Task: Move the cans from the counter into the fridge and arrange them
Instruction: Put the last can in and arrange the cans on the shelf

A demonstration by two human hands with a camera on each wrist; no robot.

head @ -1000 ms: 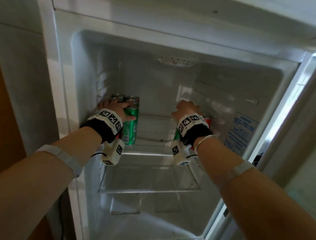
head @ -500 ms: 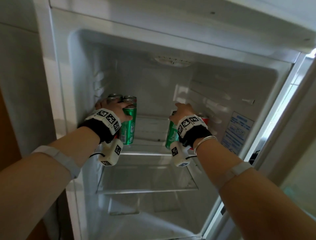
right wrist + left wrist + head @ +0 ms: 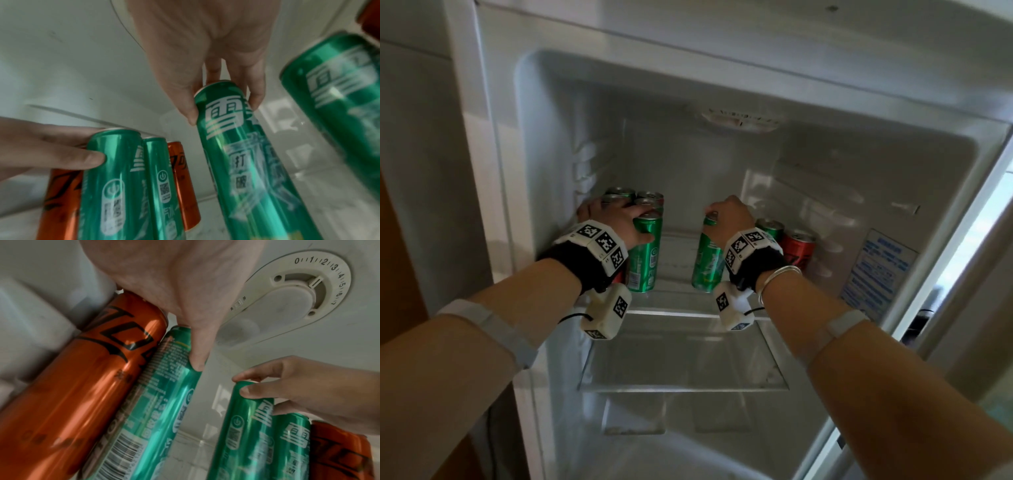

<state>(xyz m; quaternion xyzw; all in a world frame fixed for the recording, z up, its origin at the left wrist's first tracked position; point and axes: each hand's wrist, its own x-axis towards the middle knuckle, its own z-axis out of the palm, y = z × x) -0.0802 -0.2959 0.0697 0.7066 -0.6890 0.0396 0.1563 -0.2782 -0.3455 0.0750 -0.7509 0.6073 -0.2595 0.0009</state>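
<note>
Right grip [image 3: 727,219] round tilted green can [image 3: 707,260], shelf edge [image 3: 681,313] near.

At least four green cans [image 3: 115,178], three orange cans [image 3: 185,178], two hands [image 3: 619,219]

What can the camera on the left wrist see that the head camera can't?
Only the left wrist view shows the temperature dial with its numbers, and the lettering on the orange can beside the left hand.

Only the head view shows the whole fridge: the glass shelf below, the blue sticker on the side wall, and both forearms.

Both show the right hand gripping the top of a tilted green can, and the left hand on another green can.
</note>
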